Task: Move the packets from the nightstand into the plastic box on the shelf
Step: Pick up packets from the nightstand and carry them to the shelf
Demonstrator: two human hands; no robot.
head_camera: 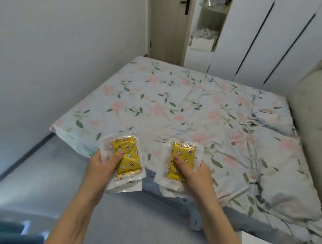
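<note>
This is a bedroom in a home. A bed (184, 111) with a rumpled floral sheet fills the middle and right of the frame, and a padded pale headboard (312, 102) stands at the right edge. A tall white wardrobe (267, 38) with dark vertical gaps occupies the upper right, open shelves (206, 29) just left of it, then a door (166, 24) with a dark handle at top centre.

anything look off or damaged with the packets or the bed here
Nothing stands out. The left hand and right hand each grip a stack of packets that look intact. The floral bedsheet is merely rumpled toward the right.
</note>
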